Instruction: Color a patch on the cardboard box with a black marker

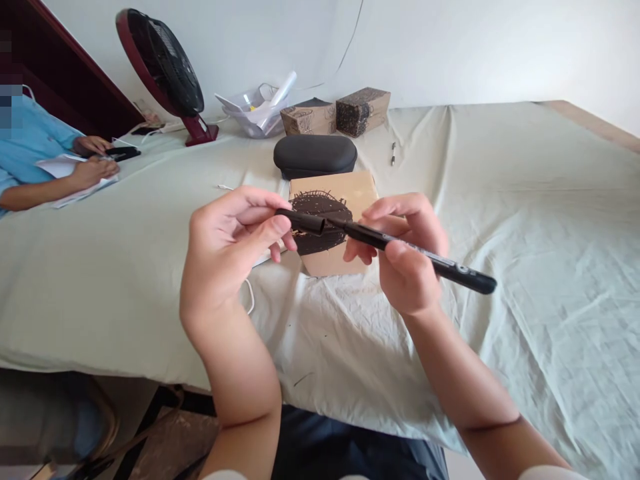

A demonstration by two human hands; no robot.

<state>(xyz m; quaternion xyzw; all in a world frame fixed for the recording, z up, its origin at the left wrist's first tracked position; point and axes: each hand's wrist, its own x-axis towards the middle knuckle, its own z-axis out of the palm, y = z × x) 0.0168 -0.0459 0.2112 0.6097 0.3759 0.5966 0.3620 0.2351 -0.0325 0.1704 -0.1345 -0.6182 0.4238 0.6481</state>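
Observation:
My left hand [240, 240] pinches a black marker cap [306, 221], its hollow end facing right. In my right hand [410, 253] lies a black marker [450, 269], held between thumb and fingers with its tip pointing left. The tip is right at the cap's mouth; whether it is inside, I cannot tell. Below and behind both hands, a cardboard box [357, 185] sits on the cloth-covered table, with a dark scribbled round patch [320, 200] drawn on it. My hands hide part of the box.
Behind the box are a black case [315, 155], two scribbled cardboard boxes [363, 112] and a clear basket [250, 113]. A small pen [393, 153] lies to the right. A fan [165, 67] stands at the back left. At the far left, another person's hands [95, 167] rest by papers.

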